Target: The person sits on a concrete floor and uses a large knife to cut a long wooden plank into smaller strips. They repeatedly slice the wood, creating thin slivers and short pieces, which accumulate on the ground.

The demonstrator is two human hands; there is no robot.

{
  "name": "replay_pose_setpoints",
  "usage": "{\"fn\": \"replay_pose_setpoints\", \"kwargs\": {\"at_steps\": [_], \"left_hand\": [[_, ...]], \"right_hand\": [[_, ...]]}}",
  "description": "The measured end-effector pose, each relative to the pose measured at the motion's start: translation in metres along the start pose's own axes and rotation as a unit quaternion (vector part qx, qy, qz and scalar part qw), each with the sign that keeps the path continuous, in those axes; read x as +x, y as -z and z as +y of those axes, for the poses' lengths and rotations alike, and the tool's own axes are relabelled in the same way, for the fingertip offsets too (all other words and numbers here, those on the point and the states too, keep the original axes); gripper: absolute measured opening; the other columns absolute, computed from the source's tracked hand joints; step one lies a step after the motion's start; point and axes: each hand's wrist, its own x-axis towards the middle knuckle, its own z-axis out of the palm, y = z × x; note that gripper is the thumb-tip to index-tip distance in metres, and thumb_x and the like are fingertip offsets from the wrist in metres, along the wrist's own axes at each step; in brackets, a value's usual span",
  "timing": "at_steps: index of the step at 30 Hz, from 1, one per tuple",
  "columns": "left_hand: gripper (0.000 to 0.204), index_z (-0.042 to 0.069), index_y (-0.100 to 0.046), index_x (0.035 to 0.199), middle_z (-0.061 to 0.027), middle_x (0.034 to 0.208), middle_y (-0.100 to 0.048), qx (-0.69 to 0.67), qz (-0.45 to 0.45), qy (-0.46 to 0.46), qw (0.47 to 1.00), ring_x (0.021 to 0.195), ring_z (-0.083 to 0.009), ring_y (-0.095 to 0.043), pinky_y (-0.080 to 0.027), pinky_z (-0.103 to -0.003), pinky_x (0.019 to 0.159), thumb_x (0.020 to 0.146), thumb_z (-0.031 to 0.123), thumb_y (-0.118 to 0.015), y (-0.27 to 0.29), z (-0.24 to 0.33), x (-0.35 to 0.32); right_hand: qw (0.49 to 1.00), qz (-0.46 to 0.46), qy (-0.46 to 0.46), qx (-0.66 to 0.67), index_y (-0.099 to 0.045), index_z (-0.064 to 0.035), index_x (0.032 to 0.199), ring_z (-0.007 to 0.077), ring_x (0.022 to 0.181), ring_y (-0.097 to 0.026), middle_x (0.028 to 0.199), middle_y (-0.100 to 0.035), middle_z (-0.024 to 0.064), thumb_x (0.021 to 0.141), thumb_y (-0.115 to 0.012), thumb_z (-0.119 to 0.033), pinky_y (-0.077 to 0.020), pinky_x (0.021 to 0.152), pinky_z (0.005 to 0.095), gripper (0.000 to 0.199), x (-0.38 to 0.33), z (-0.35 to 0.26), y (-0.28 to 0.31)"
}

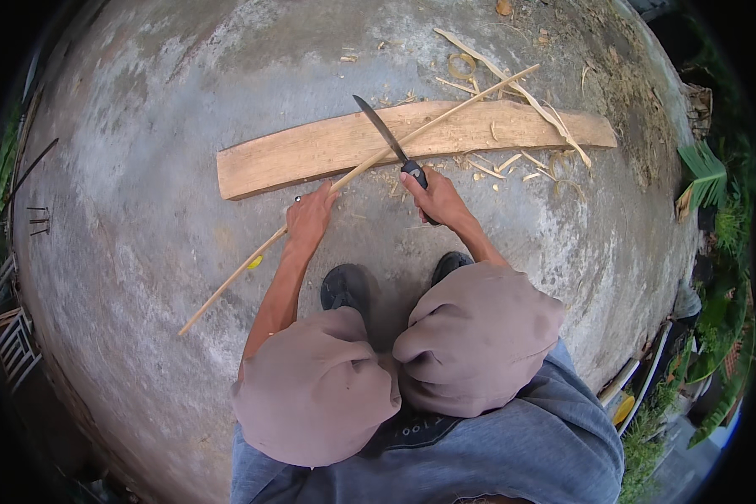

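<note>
My left hand (311,212) is closed around a long thin wooden stick (239,270). The stick slants from the near left up to the far right, and its upper part crosses over a thick wooden plank (286,158) on the ground. In my right hand (438,200) is a knife (380,128) with a black handle, its dark blade pointing up and to the left. The blade crosses the stick above the plank; whether the two touch I cannot tell.
Wood shavings (485,168) and a split strip of wood (529,99) lie around and across the plank's right half. The concrete floor (134,210) spreads all round. My shoes (345,287) are close behind my hands. Green plants (722,227) line the right edge.
</note>
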Motion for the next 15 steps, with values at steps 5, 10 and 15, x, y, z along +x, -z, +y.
{"fn": "replay_pose_setpoints", "kwargs": {"at_steps": [5,10,15], "left_hand": [[0.03,0.015,-0.061,0.122,-0.0205,0.093,-0.075,0.009,-0.006,0.036,0.999,0.091,-0.0438,-0.072,-0.054,-0.056,0.076,0.106,0.039,-0.056,0.008,-0.005,-0.007],[0.028,0.014,-0.062,0.12,-0.0198,0.092,-0.074,-0.018,0.017,0.016,1.0,0.091,-0.0438,-0.071,-0.054,-0.056,0.075,0.106,0.038,-0.056,0.002,0.003,-0.005],[0.028,0.013,-0.061,0.115,-0.0191,0.089,-0.074,-0.022,0.024,-0.008,0.999,0.089,-0.0435,-0.071,-0.053,-0.056,0.074,0.105,0.038,-0.056,-0.005,0.004,0.006]], "right_hand": [[0.979,0.126,0.151,-0.057,-0.059,0.0046,0.111,0.0222,0.062,-0.069,0.068,-0.063,0.0121,0.103,-0.064,-0.042,-0.054,0.059,0.038,0.048,-0.014,-0.009,-0.018],[0.917,0.226,0.3,0.132,-0.056,0.0015,0.112,0.0156,0.065,-0.067,0.07,-0.064,0.0077,0.104,-0.065,-0.04,-0.0521,0.059,0.0317,0.043,-0.036,-0.028,-0.013],[0.967,0.169,0.112,-0.152,-0.055,0.0028,0.113,0.0224,0.062,-0.069,0.066,-0.062,0.0121,0.104,-0.062,-0.044,-0.0552,0.06,0.0372,0.048,0.022,0.053,-0.04]]}}
